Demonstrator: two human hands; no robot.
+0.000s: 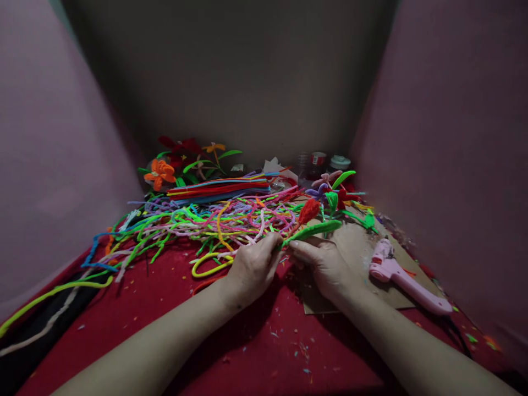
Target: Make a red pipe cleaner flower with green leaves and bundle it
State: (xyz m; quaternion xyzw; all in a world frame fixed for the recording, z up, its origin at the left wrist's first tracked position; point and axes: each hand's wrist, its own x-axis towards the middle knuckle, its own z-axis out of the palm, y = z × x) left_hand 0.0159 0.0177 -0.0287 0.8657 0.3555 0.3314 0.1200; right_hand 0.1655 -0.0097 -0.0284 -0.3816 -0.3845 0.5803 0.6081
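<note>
My left hand (252,266) and my right hand (324,264) meet over a red cloth (256,335), fingers closed on the lower stem of a pipe-cleaner flower. The flower has a red bud (309,210) and a long green leaf (315,230) pointing up and right. The stem end is hidden between my fingers. A tangled heap of coloured pipe cleaners (206,220) lies just beyond my left hand, and a yellow loop (208,265) sits beside it.
A pink glue gun (406,280) lies on a cardboard sheet (358,250) to the right. Finished flowers (181,162) and a straight bundle of pipe cleaners (218,188) stand at the back, with small jars (325,163). Pink walls close in on both sides.
</note>
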